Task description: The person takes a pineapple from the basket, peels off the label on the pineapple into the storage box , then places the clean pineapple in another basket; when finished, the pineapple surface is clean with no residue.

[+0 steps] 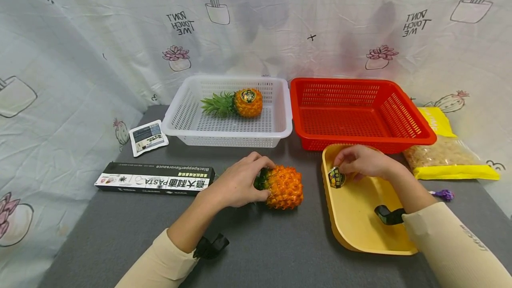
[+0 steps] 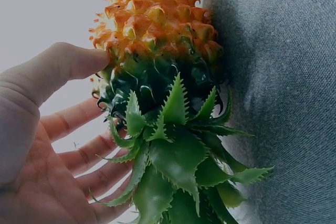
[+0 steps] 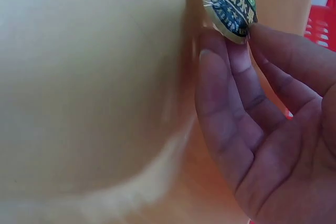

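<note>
In the head view my left hand (image 1: 240,182) grips an orange toy pineapple (image 1: 285,187) lying on the grey table. Seen from the left wrist, the thumb presses the spiky body of the pineapple (image 2: 157,30) while the fingers reach round behind it; its green leaves point back toward the wrist. My right hand (image 1: 366,161) is over the yellow tray (image 1: 356,221) and pinches an oval black-and-gold sticker (image 1: 336,177) between thumb and fingertips. The right wrist view shows that sticker (image 3: 228,3) upright close to the tray wall.
Behind stand a white basket (image 1: 228,139) with another pineapple (image 1: 249,102) in it, and a red basket (image 1: 340,119). Left are a pasta box (image 1: 156,178) and a white sachet (image 1: 149,138). Right lie a yellow bag (image 1: 448,154) and a purple-wrapped candy (image 1: 444,195).
</note>
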A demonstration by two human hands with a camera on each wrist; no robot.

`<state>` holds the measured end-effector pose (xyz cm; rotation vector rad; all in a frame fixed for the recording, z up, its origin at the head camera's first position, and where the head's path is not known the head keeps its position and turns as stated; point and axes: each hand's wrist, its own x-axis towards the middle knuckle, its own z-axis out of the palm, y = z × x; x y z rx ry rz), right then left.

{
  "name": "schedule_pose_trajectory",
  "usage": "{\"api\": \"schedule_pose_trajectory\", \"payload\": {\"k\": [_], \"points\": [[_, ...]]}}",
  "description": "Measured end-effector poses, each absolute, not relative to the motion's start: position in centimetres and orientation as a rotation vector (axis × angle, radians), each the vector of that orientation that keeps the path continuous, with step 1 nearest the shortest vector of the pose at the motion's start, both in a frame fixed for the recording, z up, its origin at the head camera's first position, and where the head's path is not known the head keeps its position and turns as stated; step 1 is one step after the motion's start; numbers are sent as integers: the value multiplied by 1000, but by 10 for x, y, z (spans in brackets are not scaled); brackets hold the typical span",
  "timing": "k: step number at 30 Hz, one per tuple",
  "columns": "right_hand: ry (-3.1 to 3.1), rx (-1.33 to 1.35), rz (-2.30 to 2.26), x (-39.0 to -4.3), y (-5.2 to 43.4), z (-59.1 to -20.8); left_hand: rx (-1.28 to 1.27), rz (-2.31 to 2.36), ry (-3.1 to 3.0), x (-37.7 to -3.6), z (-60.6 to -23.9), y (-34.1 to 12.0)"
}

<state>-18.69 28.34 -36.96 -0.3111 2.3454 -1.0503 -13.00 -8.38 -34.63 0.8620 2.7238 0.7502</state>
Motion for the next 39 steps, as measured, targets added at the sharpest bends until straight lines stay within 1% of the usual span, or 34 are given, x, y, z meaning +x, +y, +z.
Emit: {"api": "schedule_pose_trajectory", "payload": {"k": [9, 17, 26, 32, 39], "points": [[2374, -344, -994, -187, 279, -372, 867, 756, 2729, -130, -349, -84], [2392, -347, -964, -185, 279, -366, 856, 756, 2726, -130, -350, -84], [2397, -385, -898, -178, 277, -343, 862, 755, 2723, -131, -349, -84], [2424, -423, -857, -172, 263, -327, 863, 755, 2723, -130, -348, -84], [2492, -492, -966, -167, 241, -311, 856, 770, 2733, -127, -349, -84]]}}
